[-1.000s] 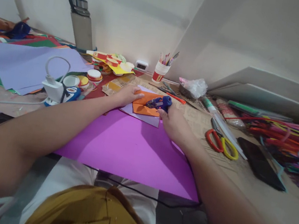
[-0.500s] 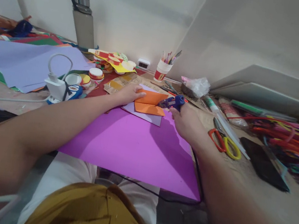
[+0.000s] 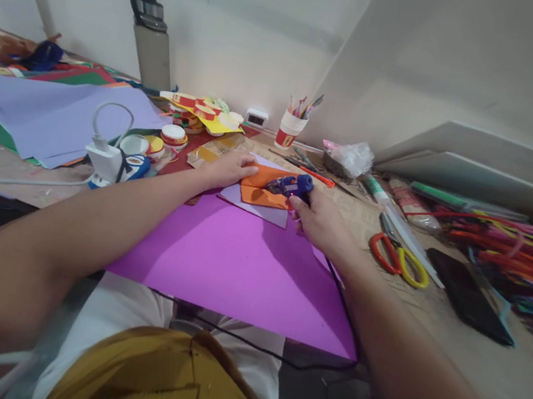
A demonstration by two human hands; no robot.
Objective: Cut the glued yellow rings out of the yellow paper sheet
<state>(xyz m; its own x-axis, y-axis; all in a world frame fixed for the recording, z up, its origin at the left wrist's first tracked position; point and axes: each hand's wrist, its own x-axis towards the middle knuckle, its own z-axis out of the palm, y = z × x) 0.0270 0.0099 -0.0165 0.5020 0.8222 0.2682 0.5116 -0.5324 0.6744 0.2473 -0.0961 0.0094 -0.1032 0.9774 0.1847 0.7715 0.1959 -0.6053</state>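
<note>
We have the blue glue gun (image 3: 294,185) gripped in our right hand (image 3: 321,218), its nozzle pointed over the orange paper (image 3: 257,197) near the crease. Our left hand (image 3: 230,170) is at that paper's left edge, thumb against it; whether it pinches or just presses, we cannot tell. The orange paper sits on a lilac sheet (image 3: 269,215), which overlaps the far part of the large purple sheet (image 3: 237,255) at the front of the bench (image 3: 487,369). As for progress, the orange paper is already creased, and the gun is in position over it. We can't make out any glue on it, nor whether it is fixed to the lilac sheet, so how much gluing is done or left stays unclear. Off to our right lie the scissors (image 3: 386,253), blades closed, and a black phone (image 3: 468,295); a paper cup (image 3: 288,129) holding pens stands beyond the papers.
</note>
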